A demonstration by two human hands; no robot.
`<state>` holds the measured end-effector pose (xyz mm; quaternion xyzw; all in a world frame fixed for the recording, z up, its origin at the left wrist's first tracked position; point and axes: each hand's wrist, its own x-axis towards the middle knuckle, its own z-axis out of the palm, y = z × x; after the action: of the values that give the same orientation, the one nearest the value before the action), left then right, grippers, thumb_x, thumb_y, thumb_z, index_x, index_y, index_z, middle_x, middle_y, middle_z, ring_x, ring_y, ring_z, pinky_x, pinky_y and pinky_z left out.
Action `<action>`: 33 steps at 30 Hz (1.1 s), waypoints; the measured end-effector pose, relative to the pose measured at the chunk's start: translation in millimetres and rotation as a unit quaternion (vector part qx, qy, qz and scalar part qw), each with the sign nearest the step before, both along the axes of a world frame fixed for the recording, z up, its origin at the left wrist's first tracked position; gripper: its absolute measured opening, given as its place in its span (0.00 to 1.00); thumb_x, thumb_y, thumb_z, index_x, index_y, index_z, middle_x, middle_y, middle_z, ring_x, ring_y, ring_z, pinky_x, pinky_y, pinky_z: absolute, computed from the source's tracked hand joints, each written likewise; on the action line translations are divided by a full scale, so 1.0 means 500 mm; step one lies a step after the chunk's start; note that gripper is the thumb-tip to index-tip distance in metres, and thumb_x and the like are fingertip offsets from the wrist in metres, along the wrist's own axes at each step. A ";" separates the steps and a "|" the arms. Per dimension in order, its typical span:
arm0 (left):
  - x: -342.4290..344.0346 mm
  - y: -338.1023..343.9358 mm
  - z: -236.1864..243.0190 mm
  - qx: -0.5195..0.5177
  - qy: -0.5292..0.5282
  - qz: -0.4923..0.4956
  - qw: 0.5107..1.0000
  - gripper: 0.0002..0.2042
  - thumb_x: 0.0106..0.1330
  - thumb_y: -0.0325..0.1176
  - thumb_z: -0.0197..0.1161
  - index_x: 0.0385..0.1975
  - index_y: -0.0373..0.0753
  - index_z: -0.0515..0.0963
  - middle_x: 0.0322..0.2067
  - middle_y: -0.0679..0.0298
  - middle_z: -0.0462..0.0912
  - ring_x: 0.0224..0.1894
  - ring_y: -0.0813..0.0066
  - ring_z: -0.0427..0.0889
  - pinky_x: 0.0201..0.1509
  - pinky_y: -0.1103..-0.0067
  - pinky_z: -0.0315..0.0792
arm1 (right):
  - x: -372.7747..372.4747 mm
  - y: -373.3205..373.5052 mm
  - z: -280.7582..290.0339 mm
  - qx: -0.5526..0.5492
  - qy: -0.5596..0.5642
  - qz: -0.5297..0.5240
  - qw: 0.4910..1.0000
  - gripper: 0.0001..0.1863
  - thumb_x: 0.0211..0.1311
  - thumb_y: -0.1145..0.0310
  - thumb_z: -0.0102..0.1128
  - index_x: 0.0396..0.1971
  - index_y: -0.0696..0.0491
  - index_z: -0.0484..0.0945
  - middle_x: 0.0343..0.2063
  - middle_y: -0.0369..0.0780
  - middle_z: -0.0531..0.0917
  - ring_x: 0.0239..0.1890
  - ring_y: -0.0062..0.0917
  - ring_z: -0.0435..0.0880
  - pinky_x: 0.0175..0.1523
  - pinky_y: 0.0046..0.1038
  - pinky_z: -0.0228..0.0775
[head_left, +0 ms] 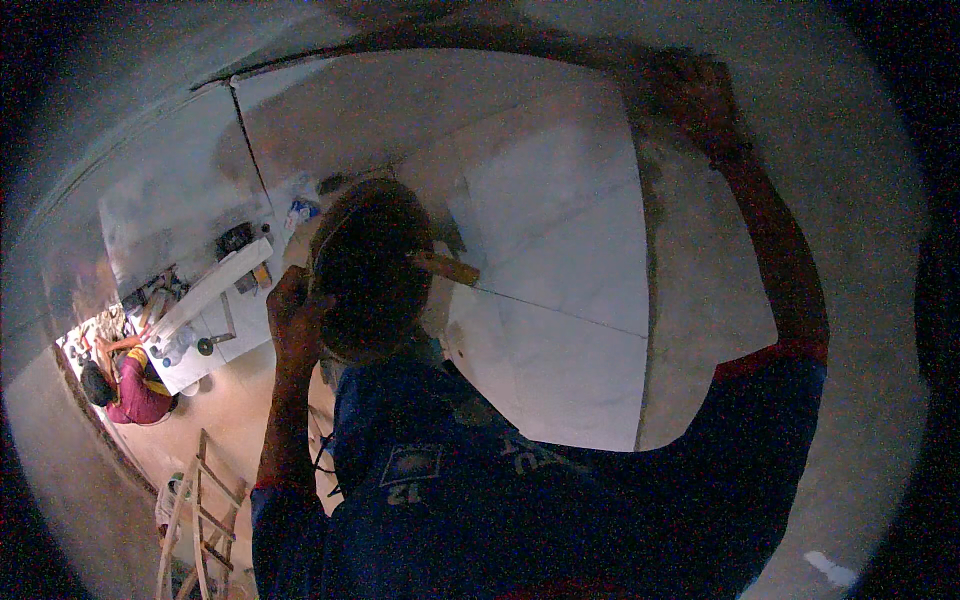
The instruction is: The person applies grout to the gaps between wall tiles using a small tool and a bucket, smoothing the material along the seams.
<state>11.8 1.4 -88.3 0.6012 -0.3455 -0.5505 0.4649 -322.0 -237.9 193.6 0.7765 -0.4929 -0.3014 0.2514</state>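
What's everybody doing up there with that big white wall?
A person in a blue shirt, seen from behind, faces a wall of large white tiles. One raised hand presses at a tile's top edge; the other hand is up beside the head. A wooden handle pokes out near the head, but who grips it is unclear. Down below, another person in a dark pink top sits by a wooden ladder. The camera wearer's own hands aren't visible.

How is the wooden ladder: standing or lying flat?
Standing, it seems: the ladder rises steeply off the floor, rungs stacked one above another. What it leans on, cannot tell.
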 end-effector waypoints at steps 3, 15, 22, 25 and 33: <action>0.009 -0.003 -0.006 -0.013 -0.051 -0.004 0.999 0.12 0.38 0.32 0.60 0.17 0.40 0.62 0.17 0.72 0.60 0.22 0.81 0.57 0.25 0.82 0.54 | -0.002 -0.005 -0.002 0.006 0.011 -0.001 1.000 0.20 0.57 0.65 0.50 0.50 0.53 0.67 0.49 0.41 0.72 0.50 0.33 0.70 0.52 0.33 0.65; -0.017 -0.033 -0.001 -0.039 0.112 -0.034 0.992 0.11 0.39 0.33 0.60 0.20 0.39 0.66 0.18 0.71 0.63 0.23 0.81 0.59 0.26 0.83 0.56 | -0.005 -0.019 -0.012 0.020 0.037 -0.001 0.999 0.20 0.56 0.64 0.51 0.49 0.53 0.68 0.49 0.42 0.72 0.50 0.34 0.70 0.52 0.34 0.65; -0.031 -0.016 -0.008 -0.003 0.013 -0.031 0.999 0.11 0.39 0.32 0.59 0.21 0.39 0.65 0.18 0.71 0.62 0.23 0.81 0.60 0.27 0.82 0.57 | 0.014 -0.042 0.030 0.031 0.038 0.026 0.998 0.20 0.55 0.64 0.51 0.49 0.52 0.68 0.49 0.42 0.72 0.50 0.34 0.70 0.52 0.35 0.65; -0.028 -0.015 -0.026 -0.006 0.016 -0.062 0.998 0.11 0.39 0.32 0.59 0.20 0.39 0.64 0.18 0.71 0.62 0.23 0.81 0.60 0.28 0.83 0.58 | 0.007 -0.015 0.094 0.016 0.053 0.010 0.998 0.20 0.54 0.64 0.52 0.49 0.52 0.68 0.49 0.42 0.72 0.50 0.34 0.70 0.52 0.35 0.65; -0.017 -0.024 -0.034 -0.011 -0.005 -0.053 0.999 0.11 0.39 0.31 0.59 0.20 0.39 0.64 0.18 0.71 0.62 0.24 0.80 0.60 0.28 0.83 0.58 | 0.012 -0.045 0.036 0.047 0.056 0.032 0.997 0.21 0.53 0.63 0.52 0.48 0.52 0.69 0.48 0.42 0.72 0.50 0.35 0.70 0.52 0.36 0.65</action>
<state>3.4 -10.5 -105.6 0.5798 -0.3852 -0.5677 0.4395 -316.2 -260.4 211.7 0.7850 -0.4378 -0.3592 0.2513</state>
